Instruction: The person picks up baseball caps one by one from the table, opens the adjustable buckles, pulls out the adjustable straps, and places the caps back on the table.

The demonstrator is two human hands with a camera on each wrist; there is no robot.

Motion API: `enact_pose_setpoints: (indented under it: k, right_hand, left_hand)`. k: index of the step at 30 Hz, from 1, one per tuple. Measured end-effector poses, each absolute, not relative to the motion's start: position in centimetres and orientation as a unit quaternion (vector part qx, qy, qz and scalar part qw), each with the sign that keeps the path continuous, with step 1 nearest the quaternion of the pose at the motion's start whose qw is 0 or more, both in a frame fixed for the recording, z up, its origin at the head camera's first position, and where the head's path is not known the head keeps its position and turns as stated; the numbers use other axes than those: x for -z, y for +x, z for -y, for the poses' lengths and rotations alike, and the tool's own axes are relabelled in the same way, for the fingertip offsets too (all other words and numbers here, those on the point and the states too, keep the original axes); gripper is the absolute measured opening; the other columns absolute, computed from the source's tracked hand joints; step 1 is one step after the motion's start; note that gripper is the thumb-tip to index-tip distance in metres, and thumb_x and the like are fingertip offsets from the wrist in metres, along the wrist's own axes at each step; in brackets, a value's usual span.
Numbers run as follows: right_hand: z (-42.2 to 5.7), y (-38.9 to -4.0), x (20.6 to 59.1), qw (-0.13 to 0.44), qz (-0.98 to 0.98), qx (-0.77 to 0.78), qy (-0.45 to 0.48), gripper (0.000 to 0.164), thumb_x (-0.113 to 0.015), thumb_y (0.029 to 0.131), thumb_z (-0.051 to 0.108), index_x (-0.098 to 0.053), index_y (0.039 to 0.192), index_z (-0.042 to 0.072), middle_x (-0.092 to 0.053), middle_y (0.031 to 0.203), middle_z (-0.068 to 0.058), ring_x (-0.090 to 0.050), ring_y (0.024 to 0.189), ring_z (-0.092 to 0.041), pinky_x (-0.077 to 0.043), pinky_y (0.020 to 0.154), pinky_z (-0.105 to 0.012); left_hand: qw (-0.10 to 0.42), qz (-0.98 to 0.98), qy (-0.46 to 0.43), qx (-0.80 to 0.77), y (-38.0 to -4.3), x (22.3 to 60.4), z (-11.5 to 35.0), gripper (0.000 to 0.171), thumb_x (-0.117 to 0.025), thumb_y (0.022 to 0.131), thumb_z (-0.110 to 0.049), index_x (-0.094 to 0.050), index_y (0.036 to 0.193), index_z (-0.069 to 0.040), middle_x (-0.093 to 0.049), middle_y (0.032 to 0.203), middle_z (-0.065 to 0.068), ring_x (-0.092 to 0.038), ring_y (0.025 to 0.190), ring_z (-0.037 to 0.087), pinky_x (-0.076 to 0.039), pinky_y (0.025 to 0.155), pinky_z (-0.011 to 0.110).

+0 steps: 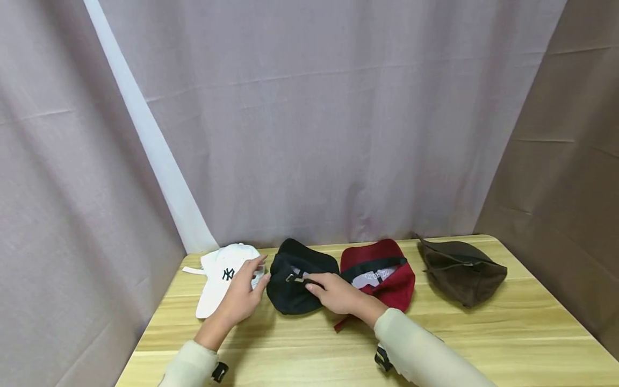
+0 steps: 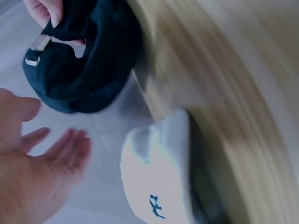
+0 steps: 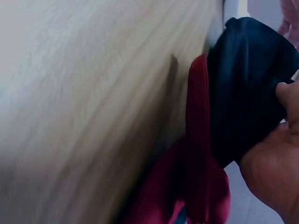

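A black baseball cap (image 1: 295, 298) is in the middle left of the head view, its back opening and metal buckle (image 1: 292, 278) facing up. My right hand (image 1: 338, 294) pinches the strap at that opening between thumb and fingers. In the right wrist view the thumb (image 3: 282, 93) presses on the black fabric. My left hand (image 1: 244, 293) hovers between the white cap (image 1: 215, 290) and the black one, fingers spread and loosely bent. Nothing is between its fingers in the left wrist view, where the black cap (image 2: 88, 88) appears just beyond the fingertips.
Right of the black cap lies a red cap (image 1: 406, 282), its strap end (image 1: 342, 324) trailing toward the front. A dark brown cap (image 1: 479, 285) lies farther right. All are on a wooden table (image 1: 290, 349), with a grey curtain (image 1: 309, 134) behind its back edge.
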State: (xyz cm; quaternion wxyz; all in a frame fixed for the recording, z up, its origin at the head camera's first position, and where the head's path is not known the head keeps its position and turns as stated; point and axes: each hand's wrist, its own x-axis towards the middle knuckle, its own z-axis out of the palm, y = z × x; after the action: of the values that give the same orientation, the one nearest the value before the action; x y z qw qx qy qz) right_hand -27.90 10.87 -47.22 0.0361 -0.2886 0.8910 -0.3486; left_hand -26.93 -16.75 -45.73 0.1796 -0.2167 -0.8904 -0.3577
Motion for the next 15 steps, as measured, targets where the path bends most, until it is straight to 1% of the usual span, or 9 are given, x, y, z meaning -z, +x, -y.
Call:
enact_pose_setpoints:
  k: [2, 4, 6, 7, 8, 10, 12, 15]
  right_hand:
    - [-11.2, -27.8, 46.8, 0.02, -0.89, 0.351, -0.289, 0.033, -0.056, 0.112, 0.023, -0.07, 0.139, 0.01, -0.073, 0.137, -0.01, -0.067, 0.131, -0.026, -0.053, 0.113, -0.05]
    - [-11.6, -27.6, 46.3, 0.007, -0.889, 0.353, -0.291, 0.027, -0.058, 0.111, 0.023, -0.075, 0.129, 0.015, -0.077, 0.125, -0.003, -0.07, 0.118, -0.019, -0.057, 0.106, -0.042]
    - [-12.0, -27.4, 45.7, -0.003, -0.89, 0.351, -0.292, 0.021, -0.059, 0.11, 0.023, -0.078, 0.118, 0.017, -0.077, 0.109, 0.002, -0.067, 0.102, -0.012, -0.056, 0.095, -0.033]
    - [-12.2, -27.3, 45.4, -0.005, -0.889, 0.353, -0.292, 0.019, -0.06, 0.11, 0.022, -0.078, 0.112, 0.018, -0.074, 0.101, 0.004, -0.063, 0.095, -0.01, -0.053, 0.089, -0.03]
    - [-12.3, -27.2, 45.0, -0.007, -0.89, 0.352, -0.289, 0.017, -0.06, 0.109, 0.021, -0.077, 0.109, 0.017, -0.072, 0.096, 0.005, -0.061, 0.091, -0.009, -0.051, 0.085, -0.027]
    - [-12.8, -26.9, 44.4, -0.01, -0.889, 0.356, -0.288, 0.016, -0.061, 0.109, 0.02, -0.075, 0.103, 0.015, -0.065, 0.089, 0.004, -0.057, 0.085, -0.009, -0.047, 0.078, -0.025]
    - [-13.1, -26.8, 43.8, -0.005, -0.89, 0.361, -0.279, 0.015, -0.062, 0.108, 0.019, -0.074, 0.099, 0.015, -0.06, 0.086, 0.005, -0.054, 0.081, -0.009, -0.044, 0.074, -0.025]
    - [-13.5, -26.6, 43.2, 0.007, -0.888, 0.37, -0.273, 0.014, -0.063, 0.107, 0.018, -0.073, 0.097, 0.016, -0.058, 0.085, 0.005, -0.053, 0.079, -0.01, -0.043, 0.071, -0.025]
  left_hand:
    - [0.203, 0.871, -0.247, 0.372, -26.8, 45.2, 16.2, 0.045, -0.066, 0.106, -0.014, -0.058, 0.149, -0.005, -0.067, 0.138, 0.016, -0.066, 0.128, 0.034, -0.055, 0.105, 0.054]
    - [0.209, 0.855, -0.279, 0.384, -26.7, 44.5, 15.7, 0.045, -0.066, 0.106, -0.016, -0.059, 0.149, -0.009, -0.065, 0.145, 0.013, -0.062, 0.136, 0.032, -0.051, 0.111, 0.054]
    - [0.204, 0.846, -0.312, 0.382, -26.7, 43.9, 15.1, 0.046, -0.068, 0.104, -0.017, -0.06, 0.149, -0.011, -0.063, 0.151, 0.01, -0.057, 0.142, 0.032, -0.046, 0.117, 0.057]
    - [0.194, 0.844, -0.326, 0.38, -26.6, 43.6, 14.8, 0.047, -0.07, 0.103, -0.018, -0.061, 0.149, -0.012, -0.063, 0.153, 0.01, -0.054, 0.146, 0.033, -0.043, 0.119, 0.059]
    - [0.181, 0.843, -0.339, 0.377, -26.6, 43.4, 14.5, 0.048, -0.072, 0.102, -0.019, -0.061, 0.149, -0.012, -0.062, 0.154, 0.009, -0.051, 0.149, 0.035, -0.041, 0.12, 0.061]
    - [0.154, 0.845, -0.358, 0.368, -26.7, 43.0, 14.0, 0.048, -0.074, 0.101, -0.021, -0.063, 0.147, -0.011, -0.064, 0.153, 0.009, -0.049, 0.151, 0.039, -0.038, 0.121, 0.065]
    - [0.132, 0.852, -0.364, 0.351, -26.7, 42.8, 13.5, 0.044, -0.075, 0.1, -0.022, -0.067, 0.142, -0.01, -0.067, 0.148, 0.009, -0.05, 0.149, 0.039, -0.039, 0.12, 0.065]
    - [0.11, 0.864, -0.361, 0.335, -26.9, 42.8, 12.8, 0.034, -0.075, 0.1, -0.022, -0.072, 0.132, -0.01, -0.073, 0.133, 0.009, -0.058, 0.137, 0.034, -0.046, 0.114, 0.057]
